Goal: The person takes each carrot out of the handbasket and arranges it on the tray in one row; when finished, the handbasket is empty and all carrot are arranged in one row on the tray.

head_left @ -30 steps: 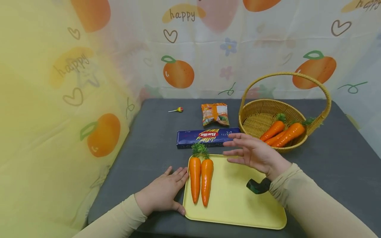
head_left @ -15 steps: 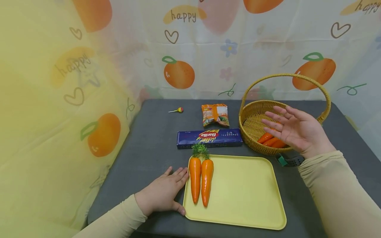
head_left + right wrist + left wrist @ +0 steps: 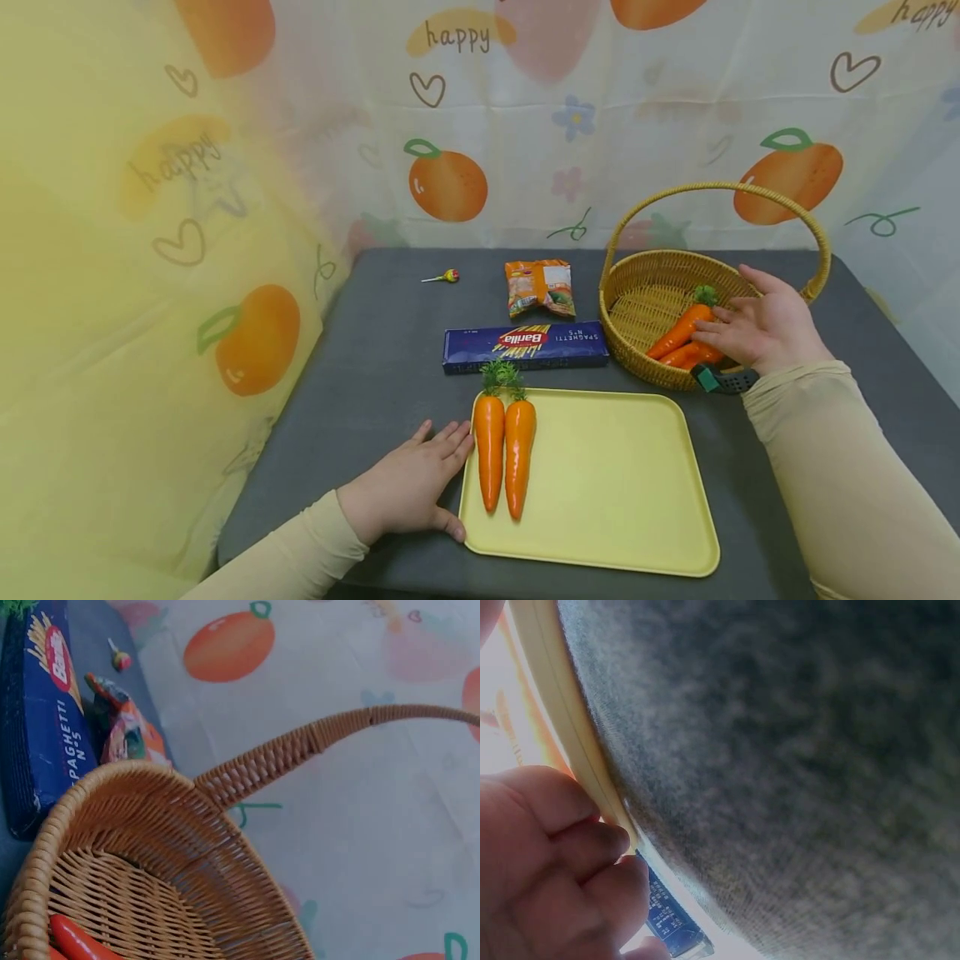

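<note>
My left hand [image 3: 408, 487] lies beside the yellow tray [image 3: 615, 483], fingers and thumb stretched out against its left edge. In the left wrist view, the fingertips [image 3: 615, 889] touch the tray's rim [image 3: 562, 712]. Two orange carrots [image 3: 491, 454] with green tops lie side by side on the tray's left part. Over the right side of the wicker basket [image 3: 660, 275] is my right hand [image 3: 772, 325], its fingers mostly extended at the carrots [image 3: 681, 329] inside. It hides part of them. The right wrist view shows the basket [image 3: 139, 799] and a carrot [image 3: 79, 941], but no hand.
Behind the tray lies a blue spaghetti box [image 3: 525, 346]. Farther back are an orange snack bag [image 3: 538, 287] and a lollipop [image 3: 450, 276]. The basket's tall handle [image 3: 712, 187] arches above it. A printed curtain [image 3: 517, 108] hangs behind the dark table [image 3: 360, 367].
My right hand has moved from above the tray to the right, then lowered into the basket towards the carrots. The left hand and the two carrots on the tray stay put.
</note>
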